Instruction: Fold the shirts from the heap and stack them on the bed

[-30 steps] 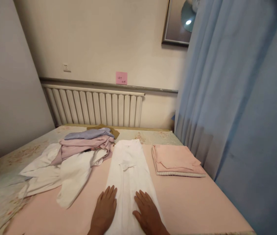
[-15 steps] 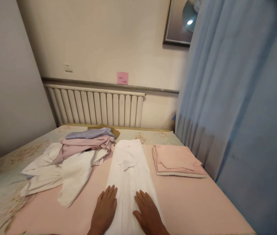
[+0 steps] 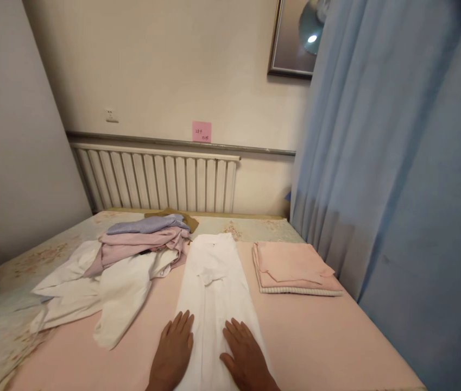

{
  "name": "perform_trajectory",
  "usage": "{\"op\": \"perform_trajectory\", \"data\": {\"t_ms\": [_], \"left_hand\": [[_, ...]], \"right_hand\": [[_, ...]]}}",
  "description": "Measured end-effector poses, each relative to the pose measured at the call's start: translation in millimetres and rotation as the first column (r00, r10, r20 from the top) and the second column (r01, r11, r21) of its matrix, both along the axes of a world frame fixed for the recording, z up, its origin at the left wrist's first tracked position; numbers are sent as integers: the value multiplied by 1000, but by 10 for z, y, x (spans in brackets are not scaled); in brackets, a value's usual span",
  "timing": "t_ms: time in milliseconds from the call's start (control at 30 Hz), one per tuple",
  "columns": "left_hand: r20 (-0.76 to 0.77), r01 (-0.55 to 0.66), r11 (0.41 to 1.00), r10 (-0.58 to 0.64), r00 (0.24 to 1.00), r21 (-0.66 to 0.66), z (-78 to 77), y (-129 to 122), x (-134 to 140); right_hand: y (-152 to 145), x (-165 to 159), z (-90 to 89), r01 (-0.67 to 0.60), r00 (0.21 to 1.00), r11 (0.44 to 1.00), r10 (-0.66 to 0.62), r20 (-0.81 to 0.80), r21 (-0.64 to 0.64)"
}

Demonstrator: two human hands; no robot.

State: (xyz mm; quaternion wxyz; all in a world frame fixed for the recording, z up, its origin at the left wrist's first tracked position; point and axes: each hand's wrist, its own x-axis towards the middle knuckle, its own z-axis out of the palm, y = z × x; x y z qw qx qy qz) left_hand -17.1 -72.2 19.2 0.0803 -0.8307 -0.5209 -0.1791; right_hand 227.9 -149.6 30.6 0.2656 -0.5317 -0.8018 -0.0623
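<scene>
A white garment, seemingly a shirt [image 3: 210,296], lies in a long narrow strip running away from me on the pink cloth [image 3: 307,336]. My left hand [image 3: 173,347] rests flat at its left edge, palm down with fingers stretched out. Opposite it, my right hand [image 3: 246,350] lies on the garment's right side, fingers extended and thumb apart. Neither hand grips anything. Near the garment's far end a small crumpled flap of the same white fabric shows. Its near end runs out of view between my wrists.
Left of the strip is a loose heap of clothes: white garments [image 3: 124,293], a pink one [image 3: 144,243] and a blue-grey one [image 3: 149,225]. Folded pink clothing [image 3: 291,263] is stacked on the right. A radiator [image 3: 157,179] stands behind the bed; a blue curtain [image 3: 348,163] hangs at right.
The view has shifted very slightly. Both hands keep nearly the same place on the white garment, and the clothes lie as before.
</scene>
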Motion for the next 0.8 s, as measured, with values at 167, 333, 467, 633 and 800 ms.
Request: {"op": "perform_trajectory", "data": {"t_ms": [167, 333, 467, 633, 800], "left_hand": [[-3, -1, 1000, 1, 1000, -2, -32, 10, -6], [4, 11, 998, -11, 1000, 55, -78, 25, -21], [0, 8, 998, -8, 1000, 56, -88, 29, -22], [-12, 8, 999, -7, 1000, 32, -76, 30, -19], [-14, 0, 1000, 0, 1000, 18, -57, 24, -20]], "right_hand": [[2, -1, 3, 2, 1000, 1000, -2, 1, -10], [30, -11, -52, 13, 1000, 1000, -13, 3, -15], [31, -9, -59, 19, 1000, 1000, -19, 0, -18], [21, 3, -27, 8, 1000, 999, -8, 6, -39], [14, 7, -30, 4, 1000, 1000, -4, 10, 4]]}}
